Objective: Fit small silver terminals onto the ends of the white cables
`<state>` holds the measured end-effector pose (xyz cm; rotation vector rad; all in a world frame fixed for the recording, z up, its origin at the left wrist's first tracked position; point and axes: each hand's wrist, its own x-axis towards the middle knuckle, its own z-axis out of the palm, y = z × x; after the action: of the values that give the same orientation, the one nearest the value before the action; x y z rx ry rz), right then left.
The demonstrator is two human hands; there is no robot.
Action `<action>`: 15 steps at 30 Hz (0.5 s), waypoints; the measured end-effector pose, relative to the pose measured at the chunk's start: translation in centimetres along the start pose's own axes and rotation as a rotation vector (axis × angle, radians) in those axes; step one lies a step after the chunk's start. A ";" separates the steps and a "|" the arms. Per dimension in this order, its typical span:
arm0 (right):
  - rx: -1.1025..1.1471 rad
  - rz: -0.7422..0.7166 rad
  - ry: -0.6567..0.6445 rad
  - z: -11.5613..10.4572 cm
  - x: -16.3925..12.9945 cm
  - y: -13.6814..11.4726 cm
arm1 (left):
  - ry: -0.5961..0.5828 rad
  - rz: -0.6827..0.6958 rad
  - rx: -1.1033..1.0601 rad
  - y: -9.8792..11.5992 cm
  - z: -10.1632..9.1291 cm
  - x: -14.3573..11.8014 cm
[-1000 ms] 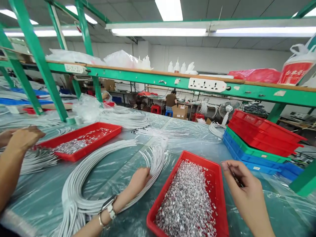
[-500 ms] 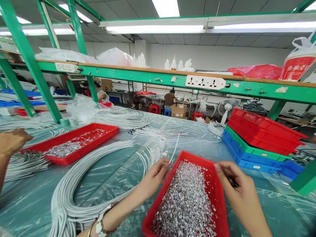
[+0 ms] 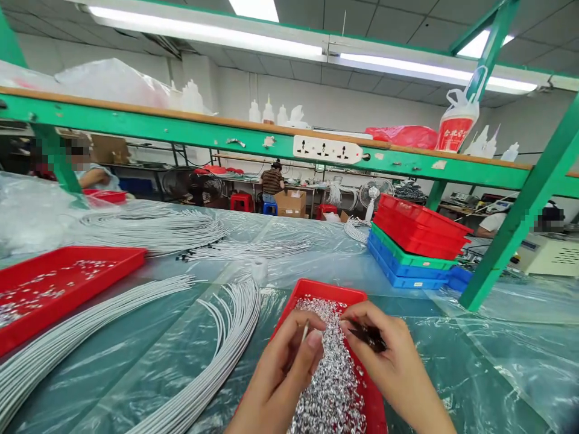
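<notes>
Plastic sheeting covers the bench [image 3: 136, 355] beneath a green rack. From the left: a red tray [image 3: 67, 283] with few metal pieces, then bundles of white cables [image 3: 226, 325]. A second ago the left hand [image 3: 280, 377] lay on those cables; now its grip pinches one cable end [image 3: 305, 330] over the near tray [image 3: 316, 289] heaped with metal terminals [image 3: 332, 386]. The right hand [image 3: 389, 361] has closed in, pinching a dark tool [image 3: 368, 336]. Rightward, open bench runs to stacked trays [image 3: 414, 247].

White cable [image 3: 304, 330]: thin end pinched upright in the left hand [image 3: 289, 367], at 6 o'clock. Dark tool [image 3: 368, 336], possibly tweezers: gripped in the right hand [image 3: 389, 361]. Red tray [image 3: 332, 291]: heaped with small silvery metal pieces [image 3: 332, 386].
</notes>
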<state>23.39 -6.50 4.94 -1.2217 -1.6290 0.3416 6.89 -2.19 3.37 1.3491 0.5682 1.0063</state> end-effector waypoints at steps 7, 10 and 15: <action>0.008 0.013 -0.038 0.2 -0.5 -0.3 | 0.056 0.045 0.028 0.3 0.0 -0.3; 0.010 0.012 -0.042 0.2 -0.4 -0.3 | -0.010 0.076 -0.011 0.2 0.0 -0.6; 0.017 0.034 -0.057 0.2 -0.3 -0.6 | -0.155 0.069 -0.045 0.0 -0.6 -0.5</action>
<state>22.88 -6.94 5.16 -1.2377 -1.6527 0.4143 6.12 -2.34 3.16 1.4006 0.3837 0.9547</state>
